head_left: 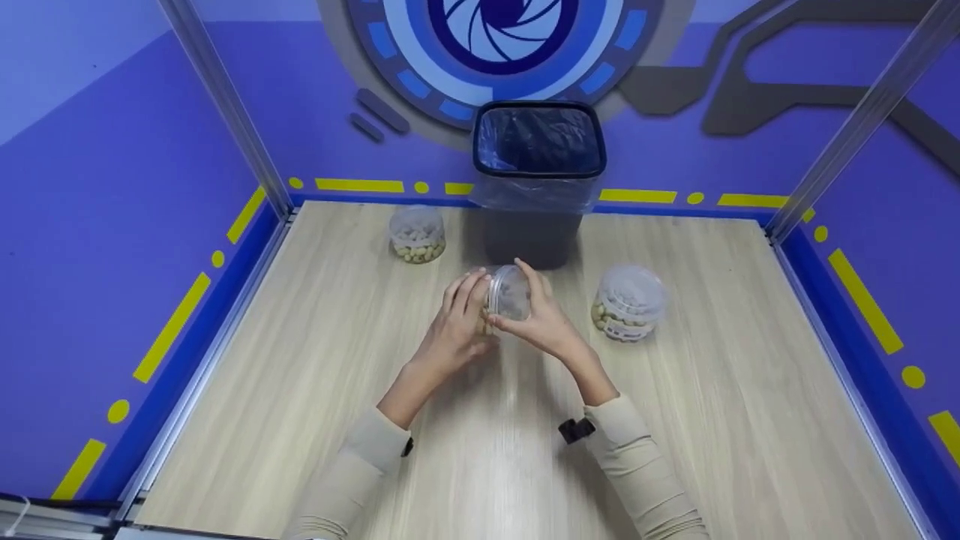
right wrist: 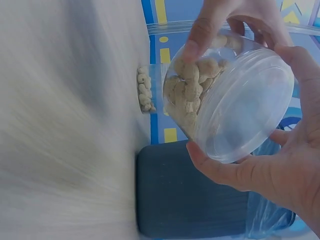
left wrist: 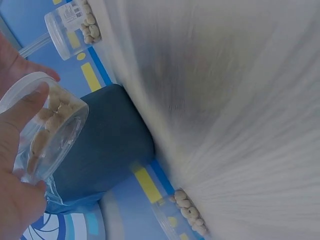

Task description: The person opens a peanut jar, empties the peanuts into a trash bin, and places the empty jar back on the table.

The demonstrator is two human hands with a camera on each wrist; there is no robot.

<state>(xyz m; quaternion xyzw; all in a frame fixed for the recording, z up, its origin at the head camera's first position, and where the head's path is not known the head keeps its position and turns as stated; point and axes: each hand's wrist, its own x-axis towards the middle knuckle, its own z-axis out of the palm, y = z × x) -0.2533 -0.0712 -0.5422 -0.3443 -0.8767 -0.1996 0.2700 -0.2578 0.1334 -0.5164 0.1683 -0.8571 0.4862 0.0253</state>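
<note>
A clear plastic jar [head_left: 504, 296] partly filled with pale peanuts is held tilted on its side above the middle of the table. My left hand [head_left: 466, 307] grips the jar's body [left wrist: 47, 127], with its fingers [right wrist: 210, 22] over the top. My right hand [head_left: 534, 309] curls round the jar's clear lid [right wrist: 245, 107], thumb under the rim and fingers along its far edge. Both hands are just in front of a dark bin.
A dark bin [head_left: 538, 172] lined with a plastic bag stands at the back centre of the wooden table [head_left: 300, 390]. A second peanut jar [head_left: 417, 234] stands upright to its left. A third jar [head_left: 628, 302] stands to the right of my hands.
</note>
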